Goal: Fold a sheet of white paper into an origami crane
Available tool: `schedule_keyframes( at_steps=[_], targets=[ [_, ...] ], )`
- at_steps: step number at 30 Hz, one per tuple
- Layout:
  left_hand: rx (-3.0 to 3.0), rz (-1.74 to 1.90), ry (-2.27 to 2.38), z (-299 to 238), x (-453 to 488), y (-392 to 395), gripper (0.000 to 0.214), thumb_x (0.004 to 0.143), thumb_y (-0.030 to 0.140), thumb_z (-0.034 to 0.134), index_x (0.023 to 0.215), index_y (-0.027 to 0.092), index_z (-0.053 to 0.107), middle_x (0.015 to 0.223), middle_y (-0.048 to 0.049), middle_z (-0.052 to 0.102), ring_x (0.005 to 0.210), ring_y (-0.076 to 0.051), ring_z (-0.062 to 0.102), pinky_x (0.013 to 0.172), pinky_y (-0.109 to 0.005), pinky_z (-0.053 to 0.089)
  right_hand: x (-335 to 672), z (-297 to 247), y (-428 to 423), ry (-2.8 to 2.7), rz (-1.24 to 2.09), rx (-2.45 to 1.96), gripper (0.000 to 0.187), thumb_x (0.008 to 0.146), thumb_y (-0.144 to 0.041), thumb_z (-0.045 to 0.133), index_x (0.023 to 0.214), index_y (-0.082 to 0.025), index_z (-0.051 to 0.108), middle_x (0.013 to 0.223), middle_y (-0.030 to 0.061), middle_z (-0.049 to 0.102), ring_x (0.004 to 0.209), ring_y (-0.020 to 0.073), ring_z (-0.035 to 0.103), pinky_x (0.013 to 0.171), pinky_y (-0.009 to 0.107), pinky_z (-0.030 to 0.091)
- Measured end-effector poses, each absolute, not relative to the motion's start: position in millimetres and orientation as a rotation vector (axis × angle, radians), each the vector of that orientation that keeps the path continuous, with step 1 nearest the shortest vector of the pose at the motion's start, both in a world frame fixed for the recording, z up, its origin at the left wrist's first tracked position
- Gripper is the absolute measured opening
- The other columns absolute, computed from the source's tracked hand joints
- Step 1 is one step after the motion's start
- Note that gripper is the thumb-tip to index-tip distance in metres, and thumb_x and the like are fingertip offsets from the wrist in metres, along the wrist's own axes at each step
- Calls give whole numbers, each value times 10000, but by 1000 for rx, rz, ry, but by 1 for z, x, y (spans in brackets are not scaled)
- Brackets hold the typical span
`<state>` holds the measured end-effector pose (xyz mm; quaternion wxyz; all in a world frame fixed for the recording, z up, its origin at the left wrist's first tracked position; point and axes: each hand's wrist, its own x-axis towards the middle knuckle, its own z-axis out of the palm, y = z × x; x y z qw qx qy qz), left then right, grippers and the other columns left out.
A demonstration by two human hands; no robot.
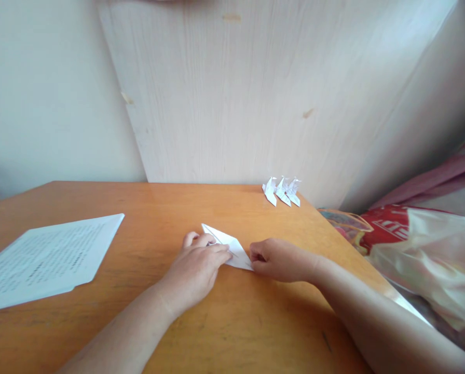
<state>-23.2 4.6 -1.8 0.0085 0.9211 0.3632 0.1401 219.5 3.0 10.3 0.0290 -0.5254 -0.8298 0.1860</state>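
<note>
A white sheet of paper folded into a slim pointed shape (235,250) lies on the wooden table in front of me, with a crease or edge running along it. My left hand (201,262) rests over its left part, fingers stretched out and pressing on the paper. At the paper's right corner is my right hand (273,258), its fingers curled closed against that tip. The curled fingers hide the very end of the corner.
Printed sheets (57,254) lie stacked on the left of the brown table (170,337). Three small folded paper figures (282,192) stand near the far right corner. Behind is a pale board (232,104). Beyond the right edge are red and white bags (423,249).
</note>
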Motion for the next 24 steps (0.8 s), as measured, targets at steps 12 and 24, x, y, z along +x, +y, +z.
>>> schedule_keyframes(
  at_steps=[12,24],
  targets=[
    [2752,488,1216,-16,-15,17,293,1003,315,464,1245,306,628,1182,-35,680,1122,-249,590,928,-416,389,197,10,-16,-2572,558,-1540,186,850,-246,514,693,-189,594,692,26,667,561,126,504,501,264,260],
    [2784,414,1218,-19,-18,20,341,1029,366,390,1270,360,631,1326,7,653,1187,-254,558,956,-465,326,212,-10,21,-1560,1336,-1322,100,795,-185,549,883,-180,598,798,31,683,625,118,564,598,242,448]
  ],
)
